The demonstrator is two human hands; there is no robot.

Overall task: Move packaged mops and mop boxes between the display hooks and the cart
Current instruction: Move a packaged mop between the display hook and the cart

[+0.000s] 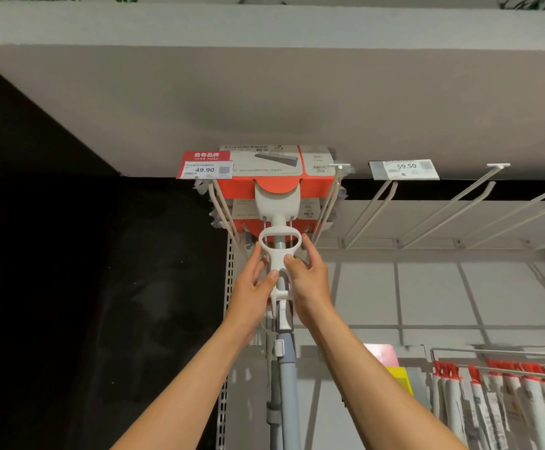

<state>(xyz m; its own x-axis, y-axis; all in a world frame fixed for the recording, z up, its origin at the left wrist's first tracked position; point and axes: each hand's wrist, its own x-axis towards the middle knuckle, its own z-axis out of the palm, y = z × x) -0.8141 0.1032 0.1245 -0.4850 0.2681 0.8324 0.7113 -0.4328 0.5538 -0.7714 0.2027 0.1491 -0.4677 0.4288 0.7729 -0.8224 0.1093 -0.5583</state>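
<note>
A packaged mop hangs from a pair of display hooks (329,203) high on the rack, its head in an orange and white mop box (274,170). Its white plastic handle piece (279,251) and grey pole (285,384) run down toward me. My left hand (254,280) holds the handle piece from the left, thumb across its front. My right hand (306,274) holds it from the right, fingers curled around its side. A second orange box (248,219) hangs behind the first on the same hooks.
Bare white hooks (459,203) stick out to the right, under a 59.50 price tag (405,168). A 49.90 tag (204,168) sits left of the box. Several red-and-white packaged items (498,401) hang at lower right. A dark wall (70,287) fills the left.
</note>
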